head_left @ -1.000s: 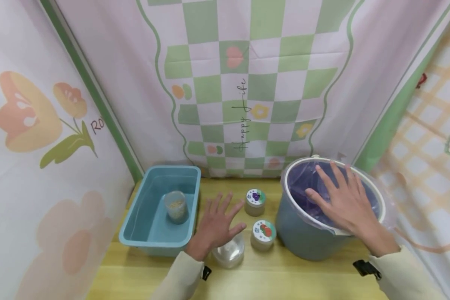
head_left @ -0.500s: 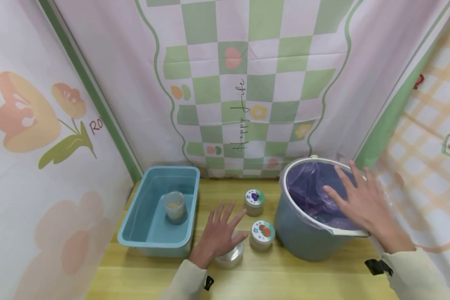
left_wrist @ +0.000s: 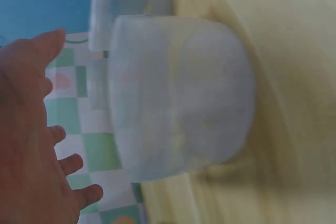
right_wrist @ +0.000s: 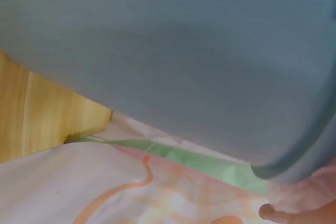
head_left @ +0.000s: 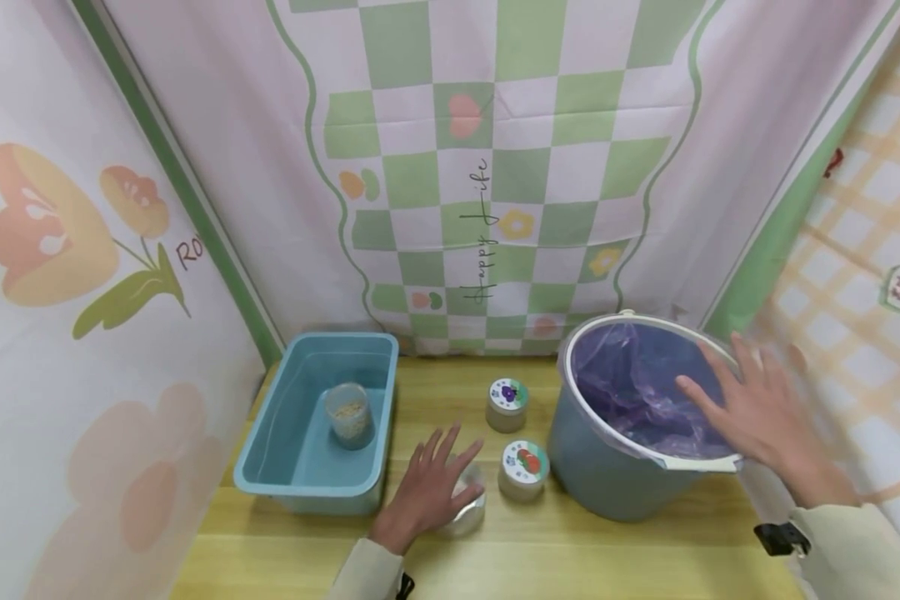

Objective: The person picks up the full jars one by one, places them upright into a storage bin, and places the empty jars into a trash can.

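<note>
My left hand (head_left: 423, 496) hovers with spread fingers beside and partly over a clear round jar (head_left: 471, 508), which it partly hides. The left wrist view has that jar (left_wrist: 181, 98) close up, the fingers apart from it. Just right of it stand two lidded jars: one lid has a tomato picture (head_left: 523, 468), the other, farther back, a purple fruit picture (head_left: 507, 402). At the right rim of a grey-blue bucket (head_left: 611, 479) is my right hand (head_left: 761, 408), fingers spread. A purple plastic bag (head_left: 630, 383) lines the bucket. One fingertip (right_wrist: 270, 212) shows near the bucket's rim in the right wrist view.
A blue rectangular basin (head_left: 315, 485) stands at the left, holding a clear cup (head_left: 350, 417) with pale grains in it. All of it is on a wooden table (head_left: 540, 558). Printed curtains (head_left: 487, 167) enclose the table at the back and both sides.
My right hand has moved rightward from over the bucket's opening to its right rim. The left hand has dropped slightly toward the front, beside the clear jar. The jars and basin stay put.
</note>
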A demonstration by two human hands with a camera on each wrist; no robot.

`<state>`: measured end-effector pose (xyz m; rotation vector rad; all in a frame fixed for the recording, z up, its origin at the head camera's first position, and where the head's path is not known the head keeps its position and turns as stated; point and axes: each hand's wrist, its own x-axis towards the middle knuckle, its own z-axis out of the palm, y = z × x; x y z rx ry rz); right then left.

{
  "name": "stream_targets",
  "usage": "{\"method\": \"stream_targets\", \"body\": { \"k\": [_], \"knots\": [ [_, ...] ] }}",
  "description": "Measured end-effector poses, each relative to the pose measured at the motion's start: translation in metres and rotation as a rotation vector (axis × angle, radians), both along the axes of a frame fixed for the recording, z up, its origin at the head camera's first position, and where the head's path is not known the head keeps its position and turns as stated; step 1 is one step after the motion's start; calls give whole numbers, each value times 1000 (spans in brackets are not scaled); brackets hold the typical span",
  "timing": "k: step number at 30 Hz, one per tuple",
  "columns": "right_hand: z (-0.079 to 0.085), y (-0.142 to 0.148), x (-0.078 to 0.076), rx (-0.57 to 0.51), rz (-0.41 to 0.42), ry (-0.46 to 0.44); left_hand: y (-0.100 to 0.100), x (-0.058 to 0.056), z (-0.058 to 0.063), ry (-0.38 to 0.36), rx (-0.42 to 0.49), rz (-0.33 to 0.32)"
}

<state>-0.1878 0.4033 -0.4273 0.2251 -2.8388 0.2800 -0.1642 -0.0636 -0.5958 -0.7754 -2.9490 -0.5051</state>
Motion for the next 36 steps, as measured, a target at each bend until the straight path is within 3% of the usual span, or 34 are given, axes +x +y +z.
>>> {"method": "stream_targets", "body": {
  "k": [7, 18, 24, 28, 36],
  "knots": [
    [2, 7, 4, -25, -2, -60, -4, 6, -18, -60, 20, 1],
    [0, 11, 7, -57, 11, -160, -7, 9, -50, -21, 35, 27],
    [0, 12, 6, -71, 13, -163, -11, 11, -57, 27, 17, 62],
    [-1, 9, 4, -91, 7, -169, -17, 13, -59, 9, 34, 72],
    [-1, 6, 2, -113, 6, -154, -25, 14, -59, -9, 62, 29]
  ]
}}
